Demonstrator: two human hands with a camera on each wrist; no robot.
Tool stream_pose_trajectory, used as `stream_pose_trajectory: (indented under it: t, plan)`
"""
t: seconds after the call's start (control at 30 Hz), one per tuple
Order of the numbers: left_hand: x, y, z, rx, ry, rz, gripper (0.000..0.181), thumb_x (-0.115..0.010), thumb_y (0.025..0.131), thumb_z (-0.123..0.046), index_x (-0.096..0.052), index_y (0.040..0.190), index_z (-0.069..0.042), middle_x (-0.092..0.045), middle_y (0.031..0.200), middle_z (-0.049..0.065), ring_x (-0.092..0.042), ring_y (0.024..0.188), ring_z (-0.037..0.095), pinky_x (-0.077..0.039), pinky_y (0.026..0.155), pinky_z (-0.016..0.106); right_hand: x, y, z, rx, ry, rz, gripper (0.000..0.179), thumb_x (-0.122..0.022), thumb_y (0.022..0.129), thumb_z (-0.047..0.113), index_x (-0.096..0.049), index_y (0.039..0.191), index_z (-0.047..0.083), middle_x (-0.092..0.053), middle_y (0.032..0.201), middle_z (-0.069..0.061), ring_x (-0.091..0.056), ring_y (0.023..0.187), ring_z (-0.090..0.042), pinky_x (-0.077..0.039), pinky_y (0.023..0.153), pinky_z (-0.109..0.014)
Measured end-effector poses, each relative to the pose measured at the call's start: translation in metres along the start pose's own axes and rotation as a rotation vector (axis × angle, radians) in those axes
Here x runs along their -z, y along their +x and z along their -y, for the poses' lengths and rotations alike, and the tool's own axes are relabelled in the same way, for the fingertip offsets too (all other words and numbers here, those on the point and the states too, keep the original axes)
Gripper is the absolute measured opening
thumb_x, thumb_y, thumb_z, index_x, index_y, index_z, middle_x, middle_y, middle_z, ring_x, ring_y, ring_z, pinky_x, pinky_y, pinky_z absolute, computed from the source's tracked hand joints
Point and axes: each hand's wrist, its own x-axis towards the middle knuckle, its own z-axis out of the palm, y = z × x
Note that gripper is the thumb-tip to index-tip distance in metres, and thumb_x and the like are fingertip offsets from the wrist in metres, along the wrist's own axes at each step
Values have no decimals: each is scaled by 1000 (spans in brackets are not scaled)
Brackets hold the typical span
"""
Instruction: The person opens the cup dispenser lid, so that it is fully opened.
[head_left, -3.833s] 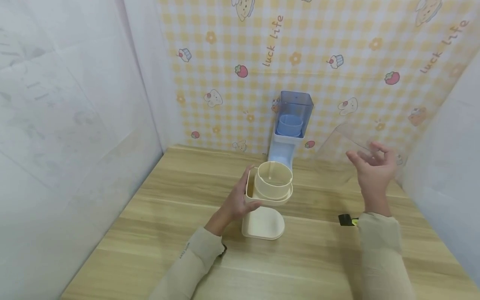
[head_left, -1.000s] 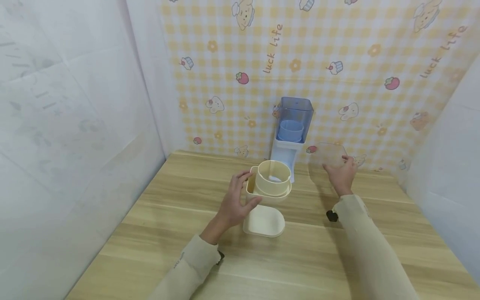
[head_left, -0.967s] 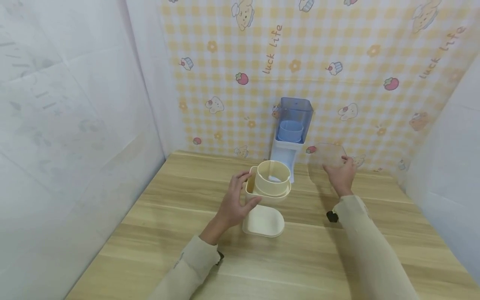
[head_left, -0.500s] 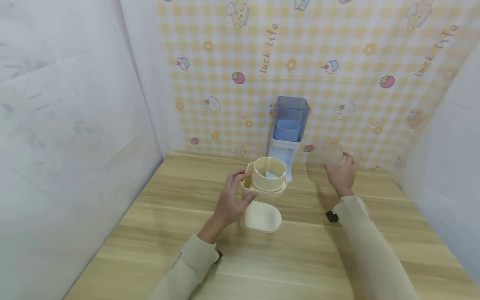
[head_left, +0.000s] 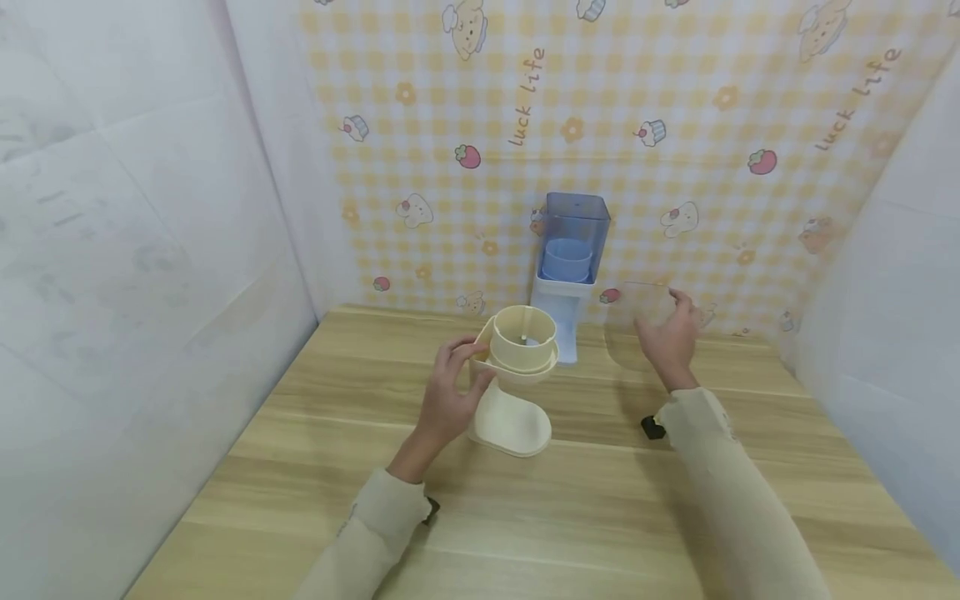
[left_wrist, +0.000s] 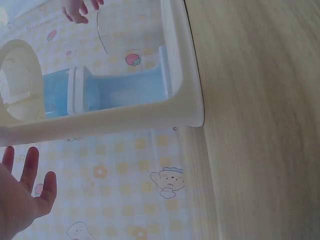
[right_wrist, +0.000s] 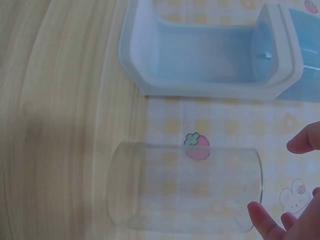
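Note:
A cream dispenser (head_left: 513, 423) stands upright on the table, with a flat rounded base and a round cup (head_left: 523, 354) set in its upper tray. My left hand (head_left: 446, 400) holds the tray's left side, fingers at the rear rim and thumb in front. In the left wrist view the fingertips (left_wrist: 31, 160) sit beside the cream frame. A clear see-through container (right_wrist: 185, 190) stands to the right, near the patterned cloth. My right hand (head_left: 671, 337) is at its top with fingers spread. In the right wrist view one fingertip meets the rim, while another stays apart.
A blue and white dispenser (head_left: 573, 229) with a see-through blue top and an inner cup stands behind the cream one. Yellow checked cloth (head_left: 435, 167) hangs at the table's back edge. White sheets (head_left: 135, 292) close off both sides of the wooden table (head_left: 585, 525).
Earlier the right hand held the clear container raised; it came down onto the table, and now the fingers are spread. The cream dispenser has turned slightly with the left hand on it.

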Motion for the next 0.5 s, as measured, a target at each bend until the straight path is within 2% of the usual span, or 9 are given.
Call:
stream_pose_trajectory:
  t: [0.1,0.2,0.4,0.5]
  plan:
    - [2,2,3,-23,13,-38,30,-74,88,-10,-64,116,-5,-52,128,21,-57,114,35,-52,92,52,-4,-1,6,27,27,-4,75,-66,86,13,-31,152,9,-30,148,-25,-43,120,-40,-44,90,-53]
    - [5,6,4,-17,12,-68,21,-75,88,-11,-69,106,-5,-54,126,22,-60,108,36,-53,88,52,-7,-1,11,60,46,-6,73,-65,84,12,-32,150,7,-31,146,-25,-43,120,-41,-45,90,-53]
    - [9,9,5,45,9,-89,16,-76,88,-14,-73,102,-6,-56,125,22,-58,106,34,-52,86,53,-10,-5,20,80,69,-13,70,-64,82,11,-37,147,8,-34,144,-23,-46,119,-42,-45,92,-52]
    - [10,9,5,70,18,-103,17,-76,88,-17,-74,101,-7,-57,124,18,-59,103,32,-53,85,50,-11,-7,26,94,89,-20,68,-64,82,10,-41,145,7,-36,143,-22,-47,117,-41,-45,91,-51]
